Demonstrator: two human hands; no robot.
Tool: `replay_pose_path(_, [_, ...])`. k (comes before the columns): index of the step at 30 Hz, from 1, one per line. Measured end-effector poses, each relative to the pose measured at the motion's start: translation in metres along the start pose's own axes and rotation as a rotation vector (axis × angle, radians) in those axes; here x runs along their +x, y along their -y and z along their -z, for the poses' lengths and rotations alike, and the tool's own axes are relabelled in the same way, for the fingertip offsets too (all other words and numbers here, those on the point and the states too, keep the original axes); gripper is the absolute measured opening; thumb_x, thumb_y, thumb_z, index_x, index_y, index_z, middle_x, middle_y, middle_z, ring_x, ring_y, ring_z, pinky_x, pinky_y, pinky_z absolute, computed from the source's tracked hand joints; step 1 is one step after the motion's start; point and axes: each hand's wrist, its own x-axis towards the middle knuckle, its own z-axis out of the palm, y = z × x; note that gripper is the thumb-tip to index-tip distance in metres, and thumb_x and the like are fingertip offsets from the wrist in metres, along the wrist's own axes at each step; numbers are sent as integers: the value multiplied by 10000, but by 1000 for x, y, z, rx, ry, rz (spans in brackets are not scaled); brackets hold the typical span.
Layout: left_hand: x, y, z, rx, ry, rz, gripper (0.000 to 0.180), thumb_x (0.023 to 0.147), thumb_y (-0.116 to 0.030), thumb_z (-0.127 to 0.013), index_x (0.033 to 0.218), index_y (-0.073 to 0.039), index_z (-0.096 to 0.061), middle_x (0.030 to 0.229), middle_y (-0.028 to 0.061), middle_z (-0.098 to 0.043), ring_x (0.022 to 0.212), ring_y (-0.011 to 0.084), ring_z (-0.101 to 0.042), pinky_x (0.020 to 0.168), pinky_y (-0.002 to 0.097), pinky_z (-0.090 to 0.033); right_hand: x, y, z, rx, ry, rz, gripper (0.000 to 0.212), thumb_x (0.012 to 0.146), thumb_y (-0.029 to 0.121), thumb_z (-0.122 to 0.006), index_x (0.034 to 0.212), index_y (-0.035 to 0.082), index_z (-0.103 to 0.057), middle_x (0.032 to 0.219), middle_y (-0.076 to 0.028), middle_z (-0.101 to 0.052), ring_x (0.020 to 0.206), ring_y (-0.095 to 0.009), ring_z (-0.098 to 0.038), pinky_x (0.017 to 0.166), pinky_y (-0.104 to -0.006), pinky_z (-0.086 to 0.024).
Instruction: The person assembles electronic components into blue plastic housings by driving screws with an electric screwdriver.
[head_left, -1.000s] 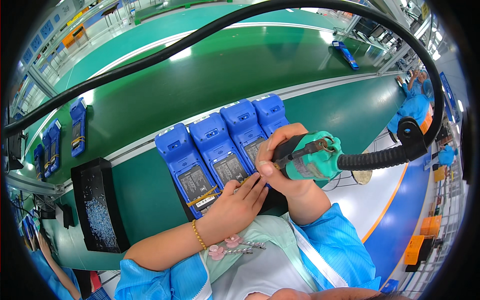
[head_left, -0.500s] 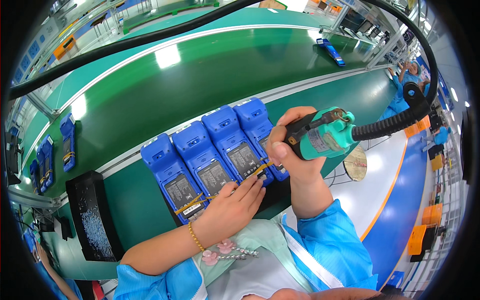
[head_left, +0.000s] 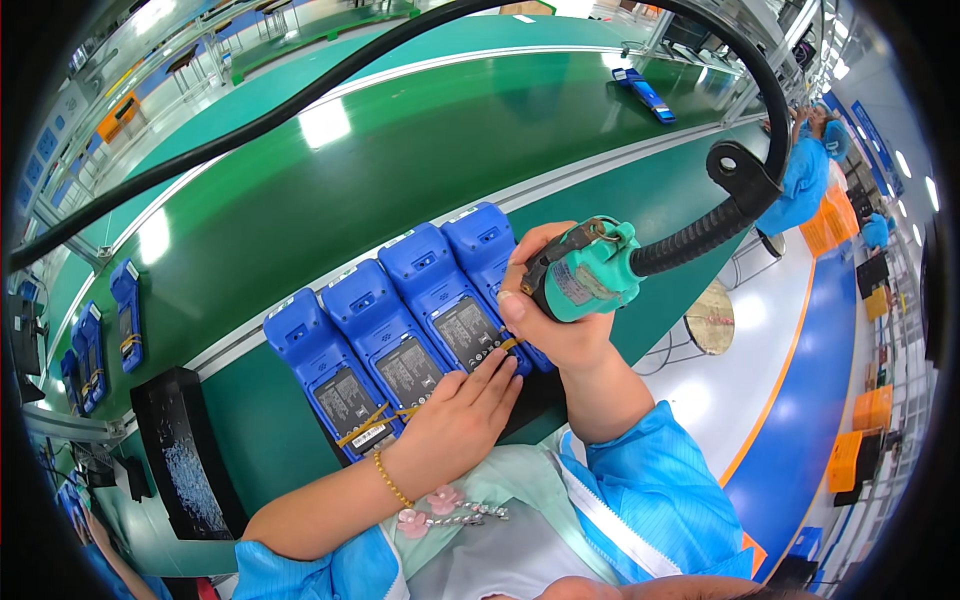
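Several blue handheld terminals (head_left: 345, 380) lie side by side, backs up, with dark labelled batteries showing and yellow bands across their lower ends. My left hand (head_left: 455, 420) rests flat over those lower ends, fingers stretched out, fingertips on the third one from the left. In my right hand (head_left: 565, 340) is a teal electric screwdriver (head_left: 590, 285), its corded end pointing up and right. The hand is wrapped round its dark front part, above the rightmost terminal (head_left: 480, 235). The screwdriver's tip is hidden behind my hand.
A black tray (head_left: 165, 400) of small bluish screws stands at left. More blue terminals (head_left: 127, 310) lie on the green belt (head_left: 400, 130), one at far right (head_left: 645, 95). A thick black cable (head_left: 330, 100) arches overhead. Co-workers (head_left: 800, 180) are at right and lower left.
My right hand and the screwdriver have shifted slightly left over the terminals. My left hand stays at their lower ends. The whole view has shifted a little.
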Motion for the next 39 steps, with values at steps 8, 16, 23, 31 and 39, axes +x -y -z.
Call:
replay_pose_path(8, [-1, 0, -1, -14, 14, 7, 428, 857, -167, -592, 1248, 7, -593, 1335, 152, -556, 1306, 251, -474, 922, 339, -403, -2, 2, 1, 0, -46, -40, 354, 766, -95, -686, 1052, -46, -482, 714, -101, -596, 576, -121, -568, 505, -238, -460])
replay_pose_path(16, [-2, 1, -3, -14, 15, -12, 445, 861, -142, -511, 1263, 37, -571, 1362, 184, -534, 1326, 283, -456, 937, 336, -405, -1, 5, 0, -109, 20, 32, 326, 758, -87, -687, 1014, -22, -495, 727, -86, -591, 640, -128, -588, 572, -257, -480])
replay_pose_path(23, [-2, 1, -3, -17, 13, -17, 441, 860, -144, -511, 1256, 39, -576, 1359, 184, -537, 1324, 279, -459, 930, 334, -405, -1, 6, 0, -130, 3, 20, 322, 749, -86, -687, 1007, -24, -503, 733, -94, -596, 638, -126, -589, 576, -251, -483])
replay_pose_path(31, [-4, 1, -6, -30, 1, -9, 440, 856, -139, -515, 1253, 39, -578, 1357, 181, -540, 1318, 276, -466, 930, 333, -406, -2, 6, 0, -249, 62, 44, 326, 742, -99, -678, 1005, -29, -500, 747, -96, -588, 664, -131, -592, 592, -250, -477])
replay_pose_path(39, [-5, 1, -6, -34, 2, -14, 439, 857, -143, -515, 1252, 38, -579, 1356, 179, -542, 1317, 279, -467, 925, 334, -407, -5, 6, 0, -285, 64, 32, 372, 738, -96, -678, 1040, -16, -477, 789, -94, -570, 709, -142, -597, 621, -273, -481])
